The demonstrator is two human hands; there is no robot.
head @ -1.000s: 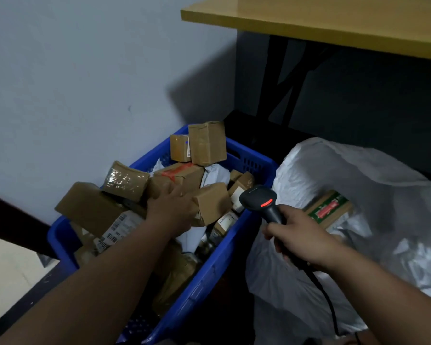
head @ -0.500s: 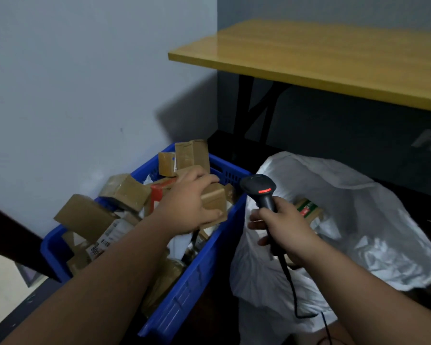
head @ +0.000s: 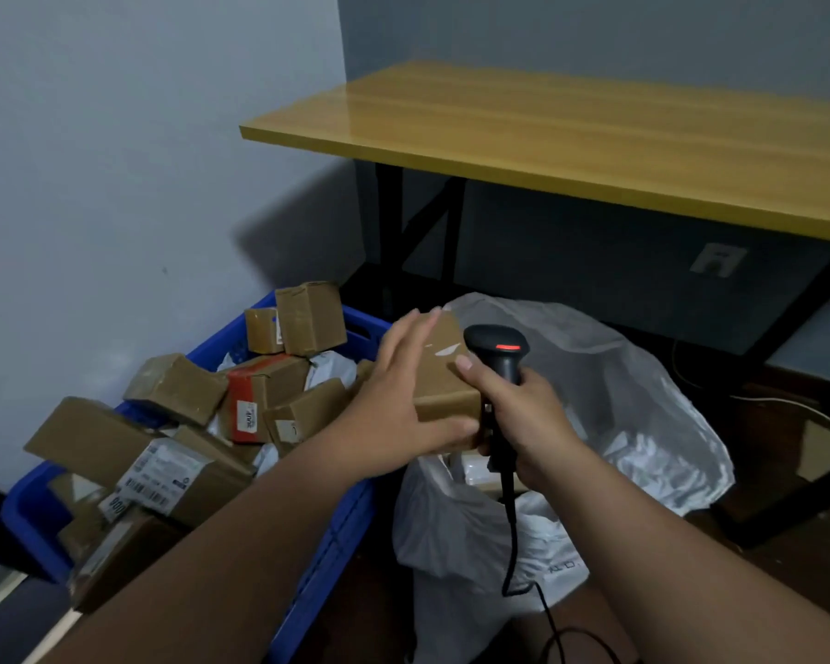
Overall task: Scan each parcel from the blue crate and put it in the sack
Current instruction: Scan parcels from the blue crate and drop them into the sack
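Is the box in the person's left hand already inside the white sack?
No: the left hand holds the box up beside the scanner, above the white sack.

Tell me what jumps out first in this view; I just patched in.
The left hand holds a brown parcel at centre, above the white sack, while the right hand grips a black scanner, its red light lit, right against it. To the left, the blue crate brims with more cardboard parcels; a yellow tabletop spans the upper right.
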